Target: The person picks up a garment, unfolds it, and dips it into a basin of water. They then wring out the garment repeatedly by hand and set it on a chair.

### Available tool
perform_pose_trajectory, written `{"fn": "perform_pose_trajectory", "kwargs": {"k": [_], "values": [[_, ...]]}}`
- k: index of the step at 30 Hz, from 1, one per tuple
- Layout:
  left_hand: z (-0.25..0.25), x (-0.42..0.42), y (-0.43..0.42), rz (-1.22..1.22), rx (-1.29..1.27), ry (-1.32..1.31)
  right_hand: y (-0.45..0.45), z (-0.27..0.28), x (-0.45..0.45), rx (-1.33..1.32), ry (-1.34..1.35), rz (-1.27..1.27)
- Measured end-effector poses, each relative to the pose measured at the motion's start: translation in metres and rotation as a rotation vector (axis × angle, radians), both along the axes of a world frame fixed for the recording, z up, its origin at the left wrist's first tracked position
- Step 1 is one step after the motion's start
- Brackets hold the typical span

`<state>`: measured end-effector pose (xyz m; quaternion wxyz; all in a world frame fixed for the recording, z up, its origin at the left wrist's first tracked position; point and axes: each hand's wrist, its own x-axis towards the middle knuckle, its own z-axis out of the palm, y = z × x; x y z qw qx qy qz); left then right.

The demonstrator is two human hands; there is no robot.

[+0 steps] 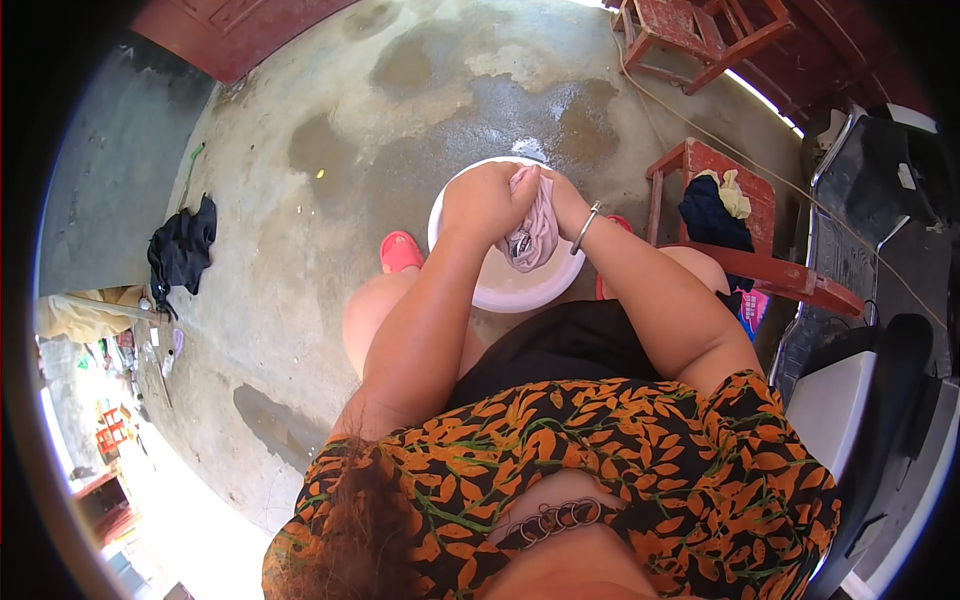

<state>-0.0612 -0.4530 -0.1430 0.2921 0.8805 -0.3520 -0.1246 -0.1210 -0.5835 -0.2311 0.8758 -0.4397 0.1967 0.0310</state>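
Two bare hands are noted above a white basin (525,299), with a pink cloth (538,228) gathered between them and hung over the basin's interior, inside the rim. By the left hand (486,203) the cloth is gripped, its fingers curled in and its thumb laid along the folds. By the right hand (566,205), below a silver bangle (587,227), the cloth's opposite side is held; its fingers are bent, but their tips are hidden and the firmness of the grip cannot be told.

The cloth is judged soft, limp and light, though heavier and more slippery if soaked. Hold is best taken at the bunched upper folds, with the loose lower end left hanging. The dark patch on it cannot be identified.

The basin is set on a concrete floor (270,330), with wet patches (545,115) beyond its far edge. Red sandals (401,252) are worn on the feet. On the seat of a red wooden chair (677,186), a navy garment (712,222) and a cream cloth (735,196) are laid. A black garment (184,252) is seen near the floor's left edge, beside the wall (120,190)
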Motion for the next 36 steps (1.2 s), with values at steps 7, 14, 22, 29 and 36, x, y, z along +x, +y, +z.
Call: {"fn": "perform_pose_trajectory", "kwargs": {"k": [7,14,22,29,36], "values": [[0.0,0.001,0.001,0.011,-0.001,0.028,0.002,0.005,-0.001,-0.051,0.019,0.007],[-0.002,0.003,0.002,0.028,-0.006,0.023,0.003,0.005,0.0,-0.173,-0.001,0.029],[-0.002,0.004,0.003,0.046,-0.025,0.019,0.006,0.011,0.0,-0.126,-0.014,0.016],[0.0,0.004,0.003,0.044,-0.028,0.012,0.004,0.002,0.003,-0.099,-0.017,0.012],[-0.001,0.005,0.004,0.047,-0.008,0.03,0.006,0.006,0.002,-0.139,-0.011,0.007]]}}
